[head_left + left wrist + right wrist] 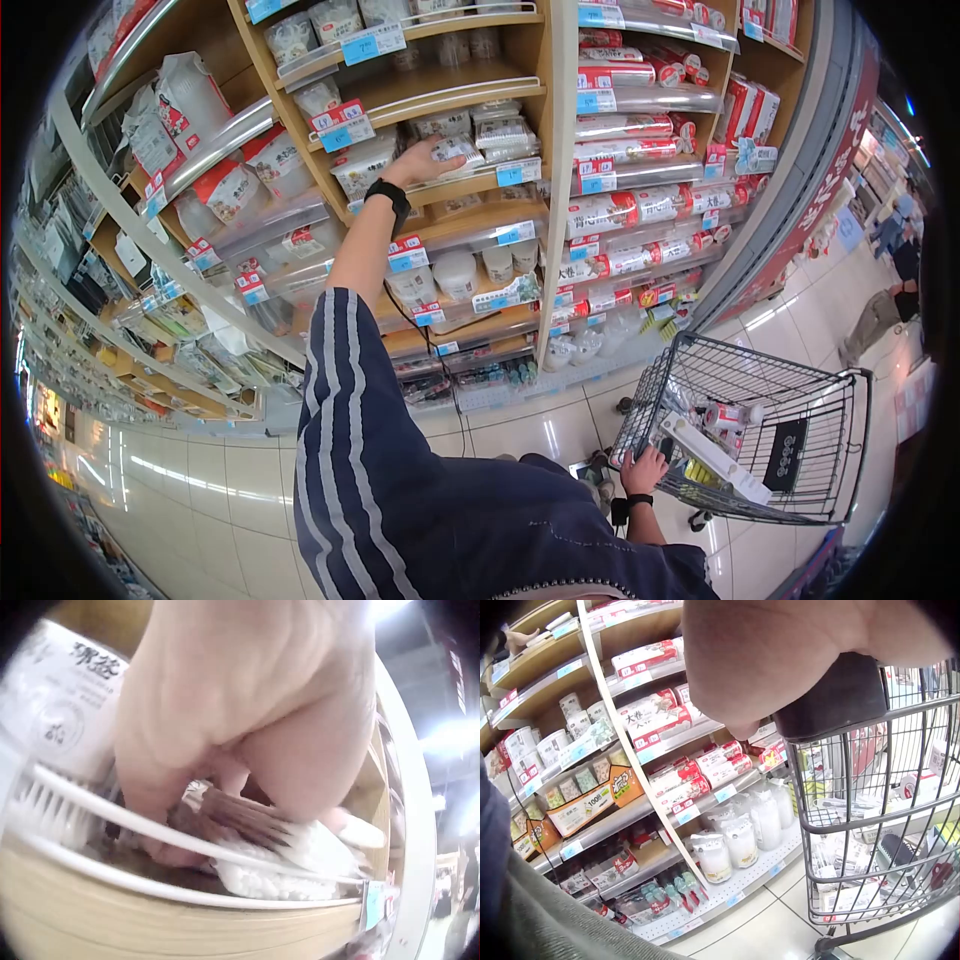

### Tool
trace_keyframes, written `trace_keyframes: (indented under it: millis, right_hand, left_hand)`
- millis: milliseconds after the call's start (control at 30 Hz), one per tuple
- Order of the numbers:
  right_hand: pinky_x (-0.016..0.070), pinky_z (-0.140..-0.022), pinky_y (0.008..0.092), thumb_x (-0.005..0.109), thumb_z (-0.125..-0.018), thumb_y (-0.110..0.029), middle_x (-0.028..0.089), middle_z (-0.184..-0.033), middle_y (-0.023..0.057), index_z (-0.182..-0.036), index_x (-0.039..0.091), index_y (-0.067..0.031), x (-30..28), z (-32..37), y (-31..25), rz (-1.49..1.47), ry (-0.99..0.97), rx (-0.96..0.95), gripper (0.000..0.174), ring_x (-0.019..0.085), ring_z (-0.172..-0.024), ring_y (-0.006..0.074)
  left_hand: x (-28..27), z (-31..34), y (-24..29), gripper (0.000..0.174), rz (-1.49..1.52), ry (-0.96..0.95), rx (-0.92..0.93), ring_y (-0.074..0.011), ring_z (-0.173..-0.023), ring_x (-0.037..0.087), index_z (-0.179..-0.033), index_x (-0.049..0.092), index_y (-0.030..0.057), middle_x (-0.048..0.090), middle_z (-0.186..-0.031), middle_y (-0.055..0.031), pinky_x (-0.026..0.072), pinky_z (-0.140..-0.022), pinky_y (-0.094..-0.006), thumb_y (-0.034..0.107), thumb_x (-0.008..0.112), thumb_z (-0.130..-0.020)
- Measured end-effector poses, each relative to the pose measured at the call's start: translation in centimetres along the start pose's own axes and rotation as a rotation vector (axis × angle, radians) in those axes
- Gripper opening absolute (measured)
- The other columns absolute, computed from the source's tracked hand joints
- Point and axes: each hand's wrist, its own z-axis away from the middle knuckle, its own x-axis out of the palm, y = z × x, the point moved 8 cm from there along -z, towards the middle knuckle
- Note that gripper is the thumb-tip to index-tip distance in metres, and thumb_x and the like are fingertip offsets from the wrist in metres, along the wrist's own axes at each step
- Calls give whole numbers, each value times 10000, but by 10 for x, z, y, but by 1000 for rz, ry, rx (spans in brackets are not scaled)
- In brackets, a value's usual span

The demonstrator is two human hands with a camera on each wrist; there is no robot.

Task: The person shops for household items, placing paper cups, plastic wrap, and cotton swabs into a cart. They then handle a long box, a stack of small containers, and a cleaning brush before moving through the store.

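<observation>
My left hand [430,160], with a black band at the wrist, reaches onto a middle shelf. Its thumb and fingers grip a clear pack of cotton swabs [251,817] with brown sticks and white tips, just behind the shelf's front rail [150,825]. Similar clear packs [505,135] are stacked right beside it, and a white printed pack [64,701] stands on its other side. Low on the right, my right hand [645,470] grips the near end of a black wire shopping cart [740,350]; its fingertips are partly hidden in the right wrist view.
Red-and-white rolls [605,212] fill the shelves to the right, past a pale upright post [560,190]. White cups [455,275] stand on a lower shelf. Boxed and packaged goods [847,859] lie in the cart. Another person [880,310] is at the far right on the tiled floor [200,490].
</observation>
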Motion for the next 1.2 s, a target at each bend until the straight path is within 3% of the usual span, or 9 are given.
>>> trace_keyframes:
  millis: [200, 433, 567, 733, 767, 833, 933, 1033, 1200]
  right_hand:
    - [352, -867, 473, 647, -793, -355, 588, -971, 155, -1037, 539, -14, 4, 0, 3, -17, 6, 6, 433, 506, -979, 349]
    - [350, -861, 479, 654, -781, -350, 585, -974, 155, -1034, 536, -13, 4, 1, 4, -20, 7, 7, 438, 503, -981, 347]
    - [349, -863, 481, 650, -784, -354, 585, -978, 157, -1033, 537, -11, 6, 2, 6, -19, 9, 17, 438, 502, -983, 348]
    - [347, -867, 484, 644, -788, -352, 582, -985, 162, -1034, 539, -6, 7, 3, 5, -14, 26, 8, 437, 500, -988, 350]
    - [347, -868, 485, 643, -789, -351, 582, -987, 163, -1035, 539, -5, 6, 3, 5, -9, 29, 4, 437, 499, -990, 351]
    - [346, -870, 485, 638, -793, -350, 580, -991, 165, -1036, 539, -1, 7, 3, 6, -12, 6, 6, 437, 499, -993, 351]
    - [344, -872, 485, 632, -797, -351, 578, -994, 165, -1036, 539, 2, 5, 2, 6, -7, 25, 3, 436, 498, -996, 351]
    - [342, -875, 481, 630, -792, -349, 577, -992, 164, -1035, 541, 4, 3, 2, 3, -5, 21, 12, 438, 498, -997, 349]
    - [343, -879, 476, 645, -777, -341, 579, -986, 158, -1028, 546, 4, 0, 1, 2, -2, 10, 29, 438, 498, -996, 340]
  left_hand:
    - [-5, 17, -15, 578, 818, 158, -265, -196, -892, 625, -1229, 557, 18, 636, -1027, -128, 513, -709, -310, 124, 800, -715]
    - [-14, 6, -11, 313, 1532, 495, -79, -226, -922, 642, -1131, 541, 25, 620, -1044, -122, 541, -766, -343, 56, 641, -836]
    - [-4, -12, 5, 192, 1709, 410, -144, -210, -974, 627, -1076, 597, 12, 648, -1052, -100, 492, -813, -332, 74, 594, -894]
    - [14, -44, 35, 313, 1252, 412, -240, -204, -930, 650, -1097, 607, -67, 659, -1069, -115, 504, -740, -316, 131, 682, -866]
    - [18, -61, 32, 434, 980, 568, -60, -299, -923, 653, -1128, 590, -90, 659, -1077, -176, 501, -766, -351, 227, 704, -853]
    - [1, -33, 67, 464, 459, 650, -191, -455, -1008, 573, -1072, 581, -113, 615, -1089, -297, 435, -919, -482, 272, 673, -831]
    - [8, -40, 61, 500, 592, 1031, -47, -507, -1139, 441, -1153, 521, -105, 523, -1173, -368, 314, -1023, -527, 285, 621, -855]
    - [7, -5, 89, 576, 403, 1052, 45, -510, -1208, 365, -1235, 438, -101, 461, -1242, -364, 239, -1068, -545, 299, 619, -862]
    - [29, 30, 130, 710, 21, 823, 349, -543, -1205, 383, -1413, 321, 103, 252, -1387, -367, 381, -985, -550, 310, 683, -838]
